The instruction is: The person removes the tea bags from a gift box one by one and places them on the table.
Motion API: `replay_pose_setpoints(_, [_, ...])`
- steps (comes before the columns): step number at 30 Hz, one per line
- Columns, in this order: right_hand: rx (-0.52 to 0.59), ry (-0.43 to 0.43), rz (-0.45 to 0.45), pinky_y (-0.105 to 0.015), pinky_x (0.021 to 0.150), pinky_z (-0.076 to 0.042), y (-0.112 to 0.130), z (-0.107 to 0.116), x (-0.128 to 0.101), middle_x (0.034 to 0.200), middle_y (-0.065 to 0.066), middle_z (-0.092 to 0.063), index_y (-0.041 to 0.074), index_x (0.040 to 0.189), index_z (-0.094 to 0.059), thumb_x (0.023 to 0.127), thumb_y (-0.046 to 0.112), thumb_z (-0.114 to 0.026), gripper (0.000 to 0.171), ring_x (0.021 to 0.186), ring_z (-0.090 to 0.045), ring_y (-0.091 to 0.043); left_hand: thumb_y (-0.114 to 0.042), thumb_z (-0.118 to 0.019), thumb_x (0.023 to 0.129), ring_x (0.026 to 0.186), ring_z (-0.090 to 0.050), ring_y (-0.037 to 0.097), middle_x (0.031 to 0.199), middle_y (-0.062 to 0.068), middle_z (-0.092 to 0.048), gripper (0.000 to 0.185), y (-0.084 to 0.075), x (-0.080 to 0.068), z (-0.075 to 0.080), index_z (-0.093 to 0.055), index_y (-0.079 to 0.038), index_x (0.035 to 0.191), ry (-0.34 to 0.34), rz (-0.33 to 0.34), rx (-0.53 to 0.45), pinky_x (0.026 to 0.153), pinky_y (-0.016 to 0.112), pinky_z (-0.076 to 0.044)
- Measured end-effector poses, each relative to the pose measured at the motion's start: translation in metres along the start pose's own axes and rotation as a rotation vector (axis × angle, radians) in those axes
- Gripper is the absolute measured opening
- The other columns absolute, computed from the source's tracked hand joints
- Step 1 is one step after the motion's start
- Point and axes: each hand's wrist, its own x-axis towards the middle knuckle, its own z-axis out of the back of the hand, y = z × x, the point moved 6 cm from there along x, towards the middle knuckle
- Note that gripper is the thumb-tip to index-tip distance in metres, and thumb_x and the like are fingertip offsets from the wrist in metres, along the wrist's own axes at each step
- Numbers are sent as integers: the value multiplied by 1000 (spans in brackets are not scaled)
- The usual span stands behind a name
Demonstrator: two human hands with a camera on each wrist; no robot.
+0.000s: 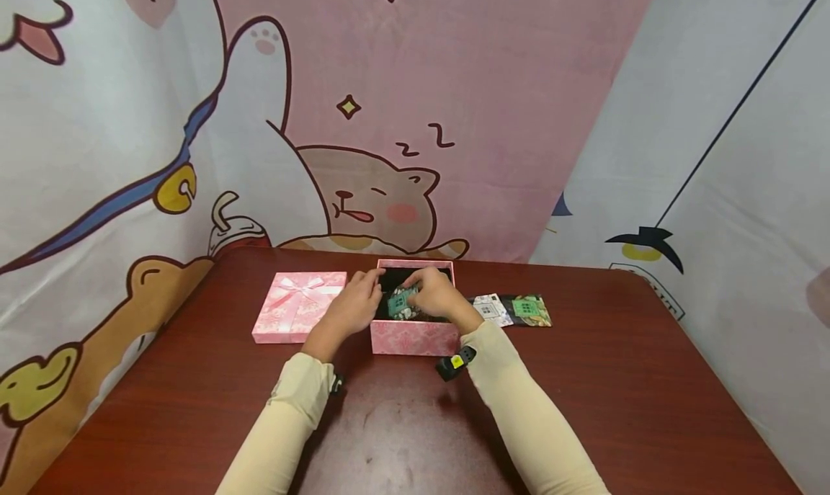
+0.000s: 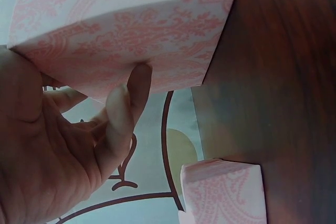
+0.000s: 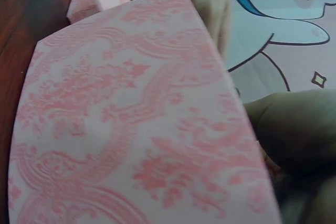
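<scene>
A pink patterned gift box [image 1: 415, 339] stands uncovered on the table, its inside dark. My left hand [image 1: 357, 302] is at the box's left wall. In the left wrist view, fingertips [image 2: 140, 77] of this hand press the wall's outer side, while the thumb is hidden past the rim. My right hand [image 1: 436, 293] reaches over the right side into the opening. Its thumb and fingers pinch a dark floral packet with a green label [image 1: 402, 304], which lies tilted inside the box. In the right wrist view, the box's wall [image 3: 115, 119] hides most of that hand.
The box's pink lid with a ribbon bow [image 1: 300, 306] lies on the table to the left. Right of the box lie a white-labelled packet [image 1: 493, 310] and a dark packet with a green label [image 1: 528, 309]. A cartoon-printed cloth [image 1: 506, 120] hangs behind the brown table [image 1: 603, 380].
</scene>
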Motion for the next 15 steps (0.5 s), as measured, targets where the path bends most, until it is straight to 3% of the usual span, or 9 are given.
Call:
replay_pose_setpoints(6, [64,-36,-5,-27,61,-46,0,18,-8,101,-13,-67,-2,110,-72,82,2,-71,28,76,-54,-18,-22,-39,105,122,-54,37,137,22,-48,43,0,0,0,-45,-10,146,-2,2,0,105,54,-40])
replay_pose_setpoints(12, [133,-31,-22,-27,55,-45,-8,35,-18,90,-12,-65,-1,114,-70,80,4,-74,35,62,-52,-15,-21,-39,105,121,-54,36,136,23,-49,43,-1,0,0,-45,-9,146,-15,-18,9,103,53,-41])
replay_pose_setpoints(15, [171,-31,-23,-28,57,-48,-13,43,-23,100,-14,-66,-1,116,-69,80,3,-75,37,67,-55,-13,-20,-40,104,121,-54,36,136,23,-49,43,-1,0,2,-45,-8,146,-19,-23,9,102,53,-42])
